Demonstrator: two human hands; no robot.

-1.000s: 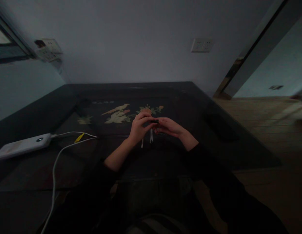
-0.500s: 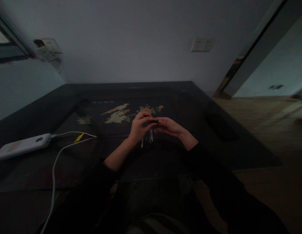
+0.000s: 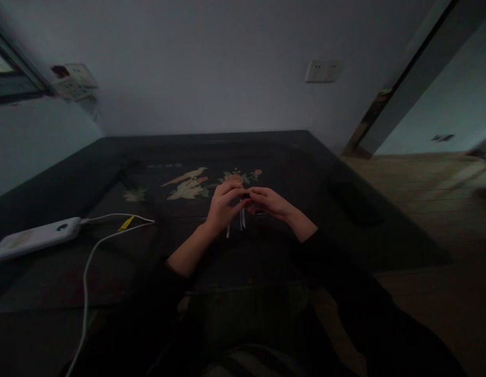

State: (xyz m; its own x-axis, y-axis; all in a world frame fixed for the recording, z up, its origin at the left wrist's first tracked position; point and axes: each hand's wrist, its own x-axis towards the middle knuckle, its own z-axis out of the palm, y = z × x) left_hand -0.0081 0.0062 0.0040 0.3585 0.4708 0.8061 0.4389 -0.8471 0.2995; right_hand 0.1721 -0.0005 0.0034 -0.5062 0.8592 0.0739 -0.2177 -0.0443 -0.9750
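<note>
1. At far left, a long white plastic power bank with rounded corners [image 3: 36, 240], lying on a dark, glossy tabletop [image 3: 219, 264], well apart from both hands.
2. Right of that, a thin white cable [image 3: 92, 254], joined to the power bank's end, bending back on itself and running off toward the bottom edge, with a small yellow tag [image 3: 126, 223] on it.
3. Nearer the middle, beside a pale bird-and-flower picture [image 3: 187, 188], the left hand [image 3: 223, 208], with thumb and forefinger curved into a pinch on a small dark object of unclear shape and material [image 3: 247, 196].
4. At centre, between the fingertips of both hands, that same small dark object, mostly hidden. Just below, thin white strips [image 3: 243, 220]; impossible to tell if attached. Probably light, judging by the fingertip hold; perhaps hard and smooth, so liable to slip. Strips likely soft and bendable, best left unpulled. Best held by the edges, between thumb and forefinger, with gentle pressure in case of fragility.
5. Just right, the right hand [image 3: 271, 203], with fingers bent and tips closed in on the object's other side; impossible to tell exact contact.
6. Farther right, a flat, dark, rectangular item [image 3: 354, 204], too dim to identify.
</note>
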